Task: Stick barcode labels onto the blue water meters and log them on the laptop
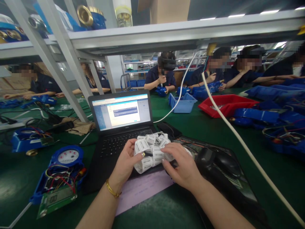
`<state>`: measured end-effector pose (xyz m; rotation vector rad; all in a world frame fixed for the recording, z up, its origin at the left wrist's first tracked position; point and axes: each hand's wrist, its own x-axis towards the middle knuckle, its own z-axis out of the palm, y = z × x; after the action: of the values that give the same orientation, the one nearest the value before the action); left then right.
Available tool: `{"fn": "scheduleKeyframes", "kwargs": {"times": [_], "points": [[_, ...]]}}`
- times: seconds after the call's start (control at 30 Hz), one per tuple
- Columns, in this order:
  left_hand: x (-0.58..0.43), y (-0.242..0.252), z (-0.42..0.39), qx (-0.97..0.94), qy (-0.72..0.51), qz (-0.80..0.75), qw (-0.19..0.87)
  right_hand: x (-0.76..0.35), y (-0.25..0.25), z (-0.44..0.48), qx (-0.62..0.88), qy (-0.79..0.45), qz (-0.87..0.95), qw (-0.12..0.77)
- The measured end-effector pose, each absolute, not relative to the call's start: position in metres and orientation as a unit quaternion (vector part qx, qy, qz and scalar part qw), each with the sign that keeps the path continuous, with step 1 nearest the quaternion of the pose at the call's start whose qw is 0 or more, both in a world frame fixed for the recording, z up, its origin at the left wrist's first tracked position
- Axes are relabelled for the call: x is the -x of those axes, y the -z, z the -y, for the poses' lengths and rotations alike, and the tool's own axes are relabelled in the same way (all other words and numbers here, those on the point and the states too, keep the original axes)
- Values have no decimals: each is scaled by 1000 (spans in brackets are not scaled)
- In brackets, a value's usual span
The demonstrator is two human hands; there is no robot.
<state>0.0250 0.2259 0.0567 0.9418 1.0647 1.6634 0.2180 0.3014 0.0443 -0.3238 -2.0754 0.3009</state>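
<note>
Green bench [152, 210] all around, a shelf [143, 35] overhead, co-workers [156, 76] busy across from the grip, and centre stage it's a loose heap of barcode labels [156, 155] held up between two bare hands, just over the near edge of the laptop [124, 111]! Left hand [130, 156] has it clamped, thumb across the front, fingers behind the left side. Right hand [182, 163] comes in from the other side, thumb and fingertips touching the labels with a small gap between them; whether anything is pinched there, I cannot tell. Light stuff by the look of it, soft and springy, the curled loops likely to slip, crease or spring out under a squeeze, so the outer edges of the strip look the safest hold. Below the grip, a purple sheet [143, 190]; just right of it, a black device [205, 160] and a mouse [227, 163]; off to the left, an open meter [69, 156] with its wires bared; beyond, a blue bin [183, 107] and a red tray [228, 109].
</note>
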Motion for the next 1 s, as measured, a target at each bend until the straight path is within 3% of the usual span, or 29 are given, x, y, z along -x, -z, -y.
{"fn": "scheduleKeyframes", "kwargs": {"times": [0.2,0.3,0.47,0.63,1.0], "points": [[-31,-63,-226,-225,-721,-382,532,-199,-40,-283,82,-61,930,352],[-32,-66,-226,-176,-720,-361,567,-195,-36,-283,106,-65,920,372],[-34,-69,-225,-185,-711,-333,591,-202,-32,-297,185,-279,796,505],[-42,-60,-223,-338,-659,-403,538,-204,-37,-303,211,-581,598,511],[-49,-51,-224,-410,-620,-432,511,-198,-39,-295,196,-624,579,486]]}}
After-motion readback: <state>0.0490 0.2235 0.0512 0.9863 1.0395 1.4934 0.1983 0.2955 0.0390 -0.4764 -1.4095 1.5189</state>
